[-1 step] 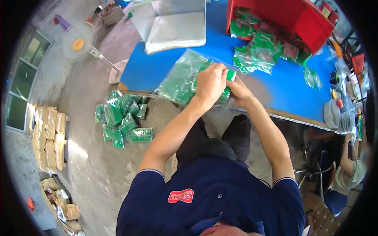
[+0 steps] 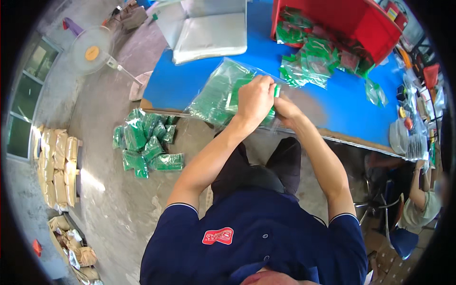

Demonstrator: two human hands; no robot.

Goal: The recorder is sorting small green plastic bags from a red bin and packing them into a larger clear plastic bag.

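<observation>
A large clear plastic bag (image 2: pixel 213 97) with green packets showing through it lies at the near edge of the blue table. My left hand (image 2: pixel 256 97) is closed, its fingers curled over the bag's right part. Just right of it, my right hand (image 2: pixel 286 110) is closed at the bag's right end. Between the hands pokes the end of a green packet (image 2: pixel 277 90); the fingertips and their exact grip are partly hidden. Beyond my hands, loose small green packets (image 2: pixel 308 59) spill from a tipped red bin (image 2: pixel 351 28).
A stack of clear flat bags (image 2: pixel 211 38) sits in a whitish holder at the back left. Filled green bags (image 2: pixel 145 140) are piled on the floor to the left, near a standing fan (image 2: pixel 91 52). At right are a cluttered bench (image 2: pixel 418 109) and another person (image 2: pixel 420 209).
The green packet end between my hands shows less than before, and my right hand has shifted very slightly left. The rest looks the same.
</observation>
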